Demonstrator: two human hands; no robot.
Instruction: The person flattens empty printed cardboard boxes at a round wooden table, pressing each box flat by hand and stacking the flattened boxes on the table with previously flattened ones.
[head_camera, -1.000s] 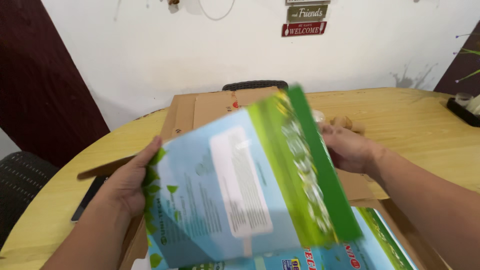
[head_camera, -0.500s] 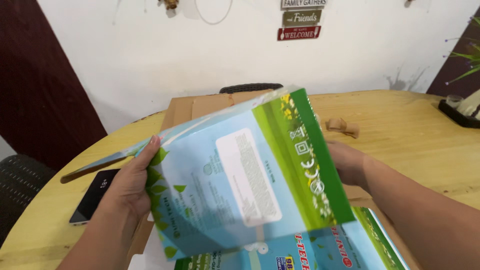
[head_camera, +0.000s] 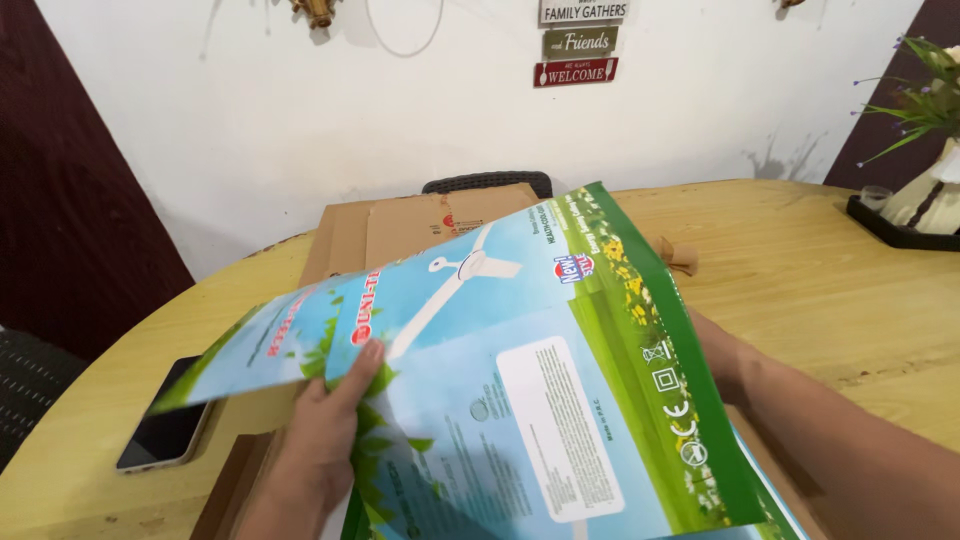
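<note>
I hold a flattened carton (head_camera: 520, 360) printed in blue and green, with a white ceiling fan pictured on it. My left hand (head_camera: 325, 430) grips its left edge, thumb lying on the printed face. My right hand (head_camera: 722, 352) is mostly hidden behind the carton's green right edge and holds it from behind. The carton is tilted toward me, its flaps spread out to the left. Beneath it lies plain brown cardboard (head_camera: 395, 230) on the round wooden table (head_camera: 830, 270).
A dark phone (head_camera: 165, 430) lies on the table at the left. A crumpled piece of brown tape (head_camera: 682, 255) sits behind the carton. A black tray with a potted plant (head_camera: 920, 195) stands far right. A chair back (head_camera: 487, 183) shows beyond the table.
The carton has tipped down and unfolded, so the fan picture and left flaps now show. My left hand slid lower along its edge. The view has risen a little.
</note>
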